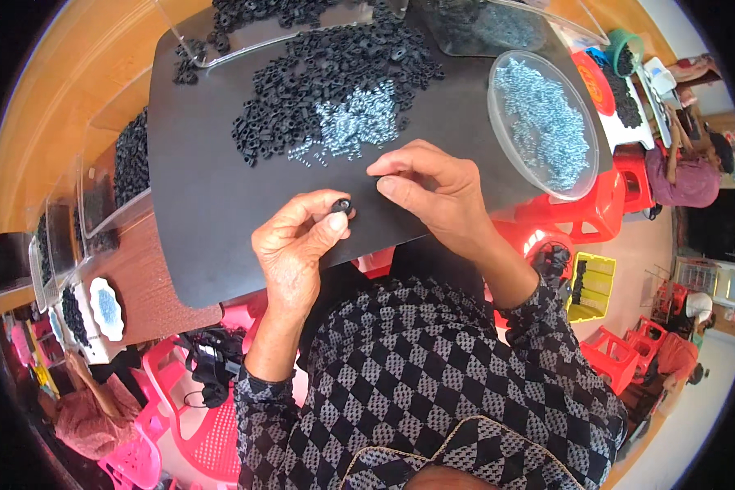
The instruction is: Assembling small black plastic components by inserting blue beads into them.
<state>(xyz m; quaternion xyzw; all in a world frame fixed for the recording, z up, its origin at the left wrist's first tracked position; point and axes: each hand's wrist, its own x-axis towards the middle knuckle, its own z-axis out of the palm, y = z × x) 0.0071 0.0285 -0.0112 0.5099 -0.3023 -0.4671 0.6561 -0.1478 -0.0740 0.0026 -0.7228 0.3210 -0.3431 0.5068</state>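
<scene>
My left hand (302, 241) pinches a small black ring-like plastic part (342, 206) between thumb and fingers, its round opening facing up. Just to the right, my right hand (433, 184) has thumb and forefinger closed near each other. A dark bit seems to show between those fingertips, too small to name. Both hands hover over the near part of the dark table (208, 212). Beyond them lies a wide heap of small black plastic parts (302, 90). On its near side rests a pile of tiny silvery metal pieces (359, 121), perhaps springs.
A round clear tub (498, 122) of the same silvery pieces stands at the table's right edge. Clear trays (220, 59) sit at the far edge. Red stools (584, 214) and a yellow crate (594, 286) are at right, pink chairs (167, 367) at left. Other people sit around.
</scene>
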